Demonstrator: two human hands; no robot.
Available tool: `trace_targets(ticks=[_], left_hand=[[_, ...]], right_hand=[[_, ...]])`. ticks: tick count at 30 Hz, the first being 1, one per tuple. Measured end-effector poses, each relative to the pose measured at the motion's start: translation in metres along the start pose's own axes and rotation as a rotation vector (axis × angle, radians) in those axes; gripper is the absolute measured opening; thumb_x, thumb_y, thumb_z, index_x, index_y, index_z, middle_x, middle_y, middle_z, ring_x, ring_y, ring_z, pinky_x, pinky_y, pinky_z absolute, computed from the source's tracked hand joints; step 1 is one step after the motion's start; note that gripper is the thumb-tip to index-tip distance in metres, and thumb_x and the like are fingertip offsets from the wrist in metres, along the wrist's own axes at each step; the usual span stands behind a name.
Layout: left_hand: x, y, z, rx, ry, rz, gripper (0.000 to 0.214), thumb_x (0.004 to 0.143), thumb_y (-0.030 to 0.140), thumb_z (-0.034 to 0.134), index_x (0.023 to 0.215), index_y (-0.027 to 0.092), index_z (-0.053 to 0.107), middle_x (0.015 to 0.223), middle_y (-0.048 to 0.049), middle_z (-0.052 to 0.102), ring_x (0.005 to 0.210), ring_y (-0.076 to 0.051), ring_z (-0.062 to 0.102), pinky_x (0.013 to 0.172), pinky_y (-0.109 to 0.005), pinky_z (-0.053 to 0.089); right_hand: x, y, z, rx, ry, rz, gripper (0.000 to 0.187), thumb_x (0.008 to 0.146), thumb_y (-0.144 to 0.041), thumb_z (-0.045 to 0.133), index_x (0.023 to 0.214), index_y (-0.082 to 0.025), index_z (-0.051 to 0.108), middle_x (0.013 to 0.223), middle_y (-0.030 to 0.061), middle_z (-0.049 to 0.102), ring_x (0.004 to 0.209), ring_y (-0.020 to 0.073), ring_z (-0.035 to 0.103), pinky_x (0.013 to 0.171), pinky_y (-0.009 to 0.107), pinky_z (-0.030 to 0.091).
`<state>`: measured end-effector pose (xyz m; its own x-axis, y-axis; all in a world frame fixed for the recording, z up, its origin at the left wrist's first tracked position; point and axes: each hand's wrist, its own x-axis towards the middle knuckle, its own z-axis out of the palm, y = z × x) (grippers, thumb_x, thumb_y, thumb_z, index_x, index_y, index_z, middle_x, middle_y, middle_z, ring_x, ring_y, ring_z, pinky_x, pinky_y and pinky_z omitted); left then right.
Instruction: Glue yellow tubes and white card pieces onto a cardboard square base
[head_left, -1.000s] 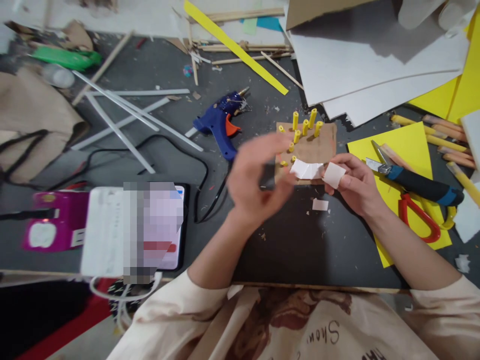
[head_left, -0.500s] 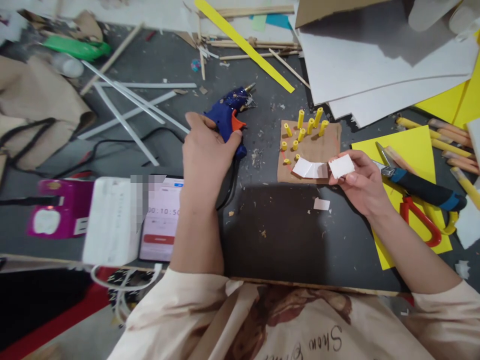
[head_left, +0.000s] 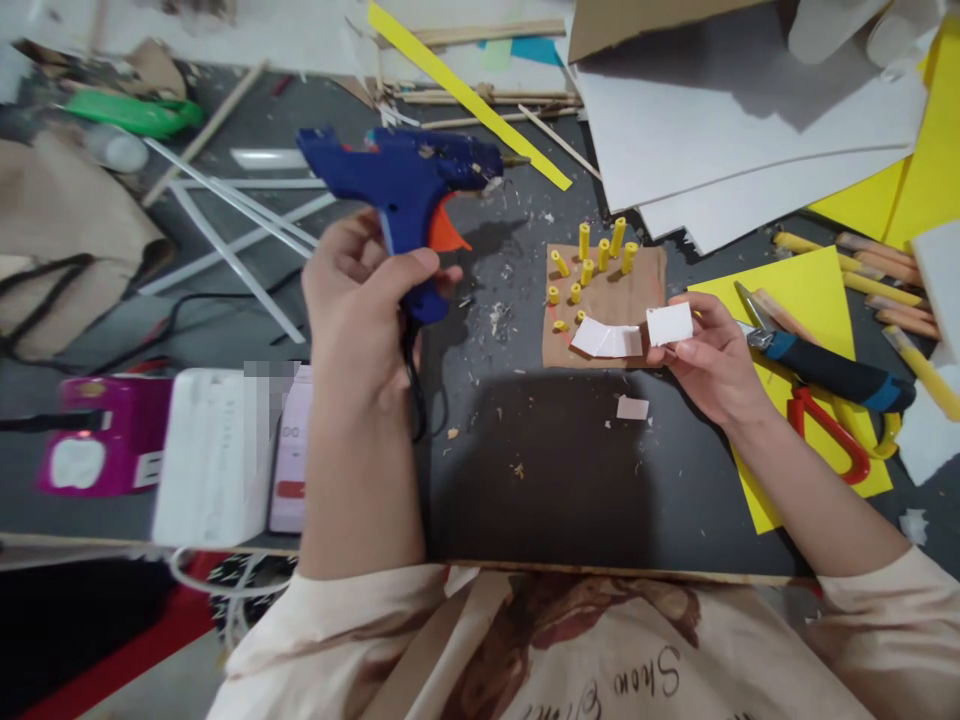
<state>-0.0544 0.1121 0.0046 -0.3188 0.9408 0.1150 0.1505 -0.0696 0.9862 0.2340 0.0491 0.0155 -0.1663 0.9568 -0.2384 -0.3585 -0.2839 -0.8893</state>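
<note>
My left hand (head_left: 367, 300) is wrapped round the handle of a blue glue gun (head_left: 412, 190), held up off the table with its nozzle pointing right. The orange trigger faces right, and a black cord hangs from the handle. Between thumb and fingers, my right hand (head_left: 712, 355) pinches a small white card piece (head_left: 670, 324). That piece is just above the right edge of a brown cardboard base (head_left: 622, 295). Several short yellow tubes (head_left: 604, 252) stand on the base, and a curved row of white card pieces (head_left: 607, 338) lies along its near edge.
A small white scrap (head_left: 633, 408) lies before the base. To the right are a utility knife (head_left: 840, 370), red-handled scissors (head_left: 832, 440) and yellow paper (head_left: 795, 290). Glue sticks (head_left: 240, 250), a phone (head_left: 289, 460) and a white box (head_left: 202, 455) are left. White boards (head_left: 750, 130) lie behind.
My left hand has lifted the glue gun from the table and turned it so its nozzle points right. My right hand still holds the white card piece by the base.
</note>
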Motion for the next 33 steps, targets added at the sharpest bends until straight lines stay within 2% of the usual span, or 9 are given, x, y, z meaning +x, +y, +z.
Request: trace_targets(ticks=[3, 6, 8, 12, 16, 19, 22, 28, 33], left_hand=[[-0.013, 0.019, 0.001, -0.093, -0.127, -0.162, 0.027, 0.056, 0.032, 0.076, 0.070, 0.024, 0.054, 0.054, 0.0054, 0.053, 0.048, -0.011, 0.051, 0.043, -0.030, 0.048], [-0.026, 0.032, 0.008, -0.211, -0.184, -0.185, 0.018, 0.049, 0.022, 0.065, 0.067, 0.023, 0.060, 0.062, 0.0027, 0.066, 0.038, -0.008, 0.042, 0.037, -0.031, 0.045], [-0.033, 0.036, 0.013, -0.254, -0.210, -0.154, 0.022, 0.047, 0.017, 0.059, 0.068, 0.024, 0.063, 0.064, 0.0024, 0.070, 0.035, -0.008, 0.042, 0.034, -0.030, 0.041], [-0.043, 0.037, 0.019, -0.216, -0.352, -0.085, 0.015, 0.054, 0.014, 0.058, 0.066, 0.021, 0.063, 0.071, -0.0011, 0.075, 0.030, -0.005, 0.034, 0.030, -0.029, 0.036], [-0.051, 0.043, 0.022, -0.266, -0.470, -0.087, 0.011, 0.054, 0.011, 0.060, 0.062, 0.019, 0.061, 0.055, 0.0014, 0.068, 0.025, -0.005, 0.034, 0.024, -0.022, 0.027], [-0.059, 0.049, 0.023, -0.298, -0.437, -0.207, 0.010, 0.060, 0.015, 0.066, 0.069, 0.019, 0.065, 0.057, 0.0020, 0.068, 0.026, -0.005, 0.038, 0.025, -0.020, 0.027], [-0.065, 0.050, 0.022, -0.200, -0.449, -0.326, 0.009, 0.066, 0.021, 0.073, 0.065, 0.015, 0.066, 0.057, -0.0004, 0.068, 0.029, -0.005, 0.042, 0.028, -0.019, 0.029], [-0.069, 0.049, 0.020, -0.139, -0.555, -0.356, 0.011, 0.066, 0.022, 0.074, 0.064, 0.014, 0.067, 0.060, -0.0019, 0.070, 0.034, -0.005, 0.045, 0.032, -0.018, 0.034], [-0.069, 0.052, 0.021, -0.011, -0.554, -0.381, 0.009, 0.065, 0.019, 0.068, 0.059, 0.014, 0.063, 0.053, 0.0017, 0.064, 0.037, -0.005, 0.046, 0.036, -0.017, 0.035]], right_hand=[[0.001, 0.000, 0.000, 0.016, 0.018, -0.008, 0.043, 0.059, -0.037, 0.086, 0.094, -0.029, 0.063, 0.078, -0.0075, 0.067, 0.062, 0.0096, 0.063, 0.069, 0.029, 0.059], [0.002, 0.001, 0.001, 0.056, 0.019, -0.022, 0.042, 0.059, -0.033, 0.087, 0.093, -0.029, 0.064, 0.079, -0.0083, 0.068, 0.061, 0.0085, 0.064, 0.067, 0.026, 0.059], [0.003, 0.001, 0.002, 0.077, 0.014, -0.033, 0.039, 0.060, -0.030, 0.086, 0.093, -0.029, 0.065, 0.079, -0.0085, 0.069, 0.061, 0.0077, 0.064, 0.066, 0.024, 0.058], [0.003, 0.001, 0.003, 0.077, 0.029, -0.081, 0.034, 0.064, -0.027, 0.085, 0.093, -0.027, 0.067, 0.077, -0.0073, 0.069, 0.061, 0.0067, 0.064, 0.057, 0.018, 0.052], [0.004, 0.005, 0.003, 0.007, 0.081, -0.146, 0.032, 0.066, -0.029, 0.085, 0.093, -0.025, 0.068, 0.078, -0.0056, 0.070, 0.065, 0.0070, 0.065, 0.058, 0.018, 0.052], [0.003, 0.010, -0.001, -0.076, 0.059, -0.195, 0.032, 0.070, -0.031, 0.083, 0.098, -0.027, 0.068, 0.084, -0.0052, 0.070, 0.070, 0.0077, 0.065, 0.069, 0.021, 0.056], [0.003, 0.014, -0.005, -0.151, 0.033, -0.242, 0.033, 0.073, -0.032, 0.081, 0.103, -0.029, 0.068, 0.089, -0.0048, 0.071, 0.076, 0.0086, 0.067, 0.073, 0.021, 0.056], [0.003, 0.015, -0.007, -0.241, 0.061, -0.242, 0.037, 0.072, -0.040, 0.081, 0.105, -0.030, 0.067, 0.091, -0.0030, 0.072, 0.081, 0.0122, 0.068, 0.073, 0.024, 0.058], [0.003, 0.016, -0.008, -0.231, 0.048, -0.253, 0.035, 0.073, -0.037, 0.081, 0.105, -0.031, 0.067, 0.092, -0.0045, 0.072, 0.083, 0.0108, 0.068, 0.075, 0.022, 0.057]])
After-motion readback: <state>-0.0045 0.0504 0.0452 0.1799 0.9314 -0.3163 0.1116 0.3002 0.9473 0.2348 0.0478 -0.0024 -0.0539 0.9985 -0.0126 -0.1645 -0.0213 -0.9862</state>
